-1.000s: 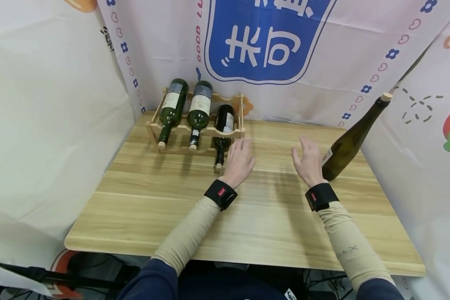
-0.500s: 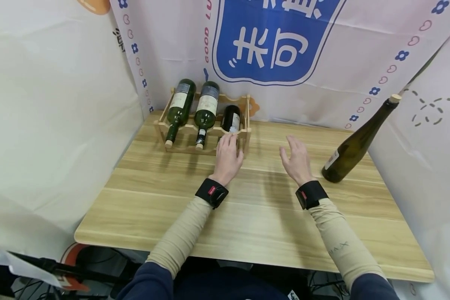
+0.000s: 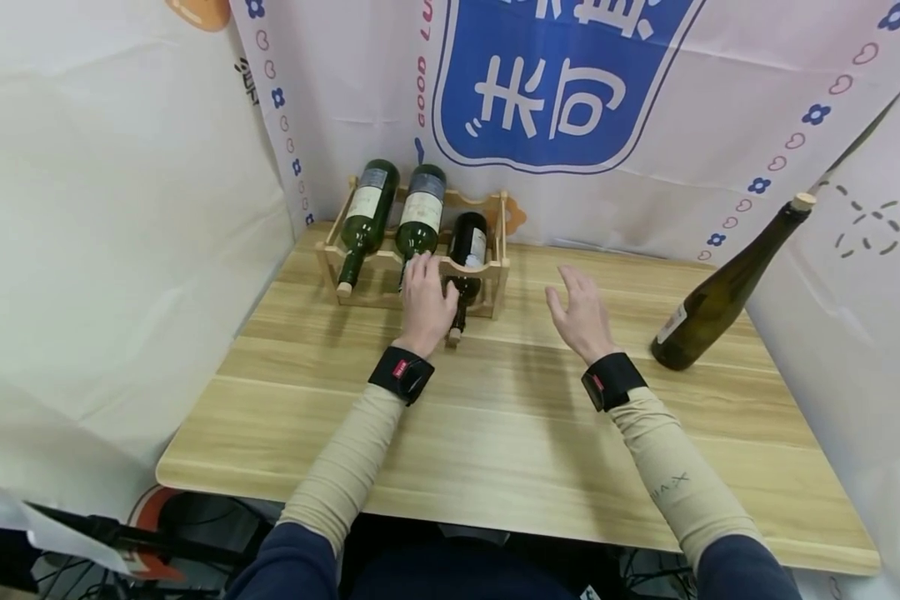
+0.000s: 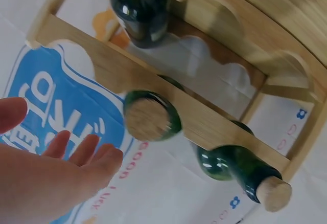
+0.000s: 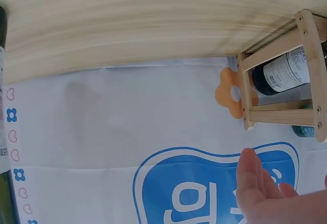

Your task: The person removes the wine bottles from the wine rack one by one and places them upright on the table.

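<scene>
A wooden wine rack (image 3: pixel 498 279) stands at the table's back left with three corked wine bottles lying in it. They are a green bottle (image 3: pixel 370 208) on the left, another green bottle (image 3: pixel 422 208) in the middle and a darker bottle (image 3: pixel 468 242) on the right, necks forward. My left hand (image 3: pixel 426 308) hovers before the middle bottle, hiding most of its neck. In the left wrist view its loosely bent fingers (image 4: pixel 104 160) are apart from that bottle's cork (image 4: pixel 147 119). My right hand (image 3: pixel 581 321) hangs over the table right of the rack, holding nothing.
A tall olive-green wine bottle (image 3: pixel 720 296) with a cork stands upright on the right of the wooden table (image 3: pixel 487 450). Printed white cloth (image 3: pixel 360 83) hangs behind the table and at both sides. A black bar (image 3: pixel 150 546) lies below the front left edge.
My left hand has moved left, from beside the darker bottle to in front of the middle one. The right hand has drifted left, away from the standing bottle. The head view has shifted slightly.
</scene>
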The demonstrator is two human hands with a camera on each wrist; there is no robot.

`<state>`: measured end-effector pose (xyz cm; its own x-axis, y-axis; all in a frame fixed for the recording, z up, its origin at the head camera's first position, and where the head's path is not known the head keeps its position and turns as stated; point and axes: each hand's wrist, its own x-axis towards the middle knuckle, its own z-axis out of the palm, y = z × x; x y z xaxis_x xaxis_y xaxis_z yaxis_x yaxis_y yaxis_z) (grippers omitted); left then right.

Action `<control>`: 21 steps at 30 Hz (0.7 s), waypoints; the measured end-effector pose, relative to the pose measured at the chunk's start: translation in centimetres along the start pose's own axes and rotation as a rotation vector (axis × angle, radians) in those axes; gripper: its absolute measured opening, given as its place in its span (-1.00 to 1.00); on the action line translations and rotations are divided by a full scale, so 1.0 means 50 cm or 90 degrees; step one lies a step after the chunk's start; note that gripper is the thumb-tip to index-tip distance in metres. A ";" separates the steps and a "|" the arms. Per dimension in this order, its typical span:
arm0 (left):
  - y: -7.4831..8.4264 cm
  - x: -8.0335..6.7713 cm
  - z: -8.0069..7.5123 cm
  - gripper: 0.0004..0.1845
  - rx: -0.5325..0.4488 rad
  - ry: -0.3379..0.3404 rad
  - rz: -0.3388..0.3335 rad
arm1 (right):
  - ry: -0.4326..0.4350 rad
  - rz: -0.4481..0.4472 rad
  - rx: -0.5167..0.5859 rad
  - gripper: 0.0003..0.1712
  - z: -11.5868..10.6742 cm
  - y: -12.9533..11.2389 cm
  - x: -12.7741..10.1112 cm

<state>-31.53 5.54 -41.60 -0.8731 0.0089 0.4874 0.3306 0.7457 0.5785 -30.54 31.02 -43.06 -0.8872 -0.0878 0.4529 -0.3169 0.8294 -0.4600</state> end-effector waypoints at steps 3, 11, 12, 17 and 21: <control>-0.016 0.009 -0.007 -0.55 -0.003 0.001 -0.038 | 0.003 -0.002 0.002 -0.44 0.002 -0.002 0.007; -0.055 0.029 -0.017 -0.55 -0.051 0.006 -0.144 | 0.006 0.004 0.003 -0.45 0.007 0.012 0.023; -0.061 0.033 -0.016 -0.55 -0.059 0.005 -0.154 | 0.005 0.005 0.003 -0.45 0.006 0.013 0.026; -0.088 0.045 -0.012 -0.56 -0.130 -0.018 -0.204 | 0.005 0.008 -0.006 -0.45 0.007 0.020 0.037; -0.107 0.048 -0.009 -0.60 -0.175 -0.039 -0.246 | 0.004 0.007 -0.010 -0.45 0.015 0.026 0.038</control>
<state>-35.20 1.28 -43.22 -0.9676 -0.1885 0.1683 0.0533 0.4986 0.8652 -32.88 31.52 -43.35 -0.8884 -0.0747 0.4530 -0.3015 0.8390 -0.4530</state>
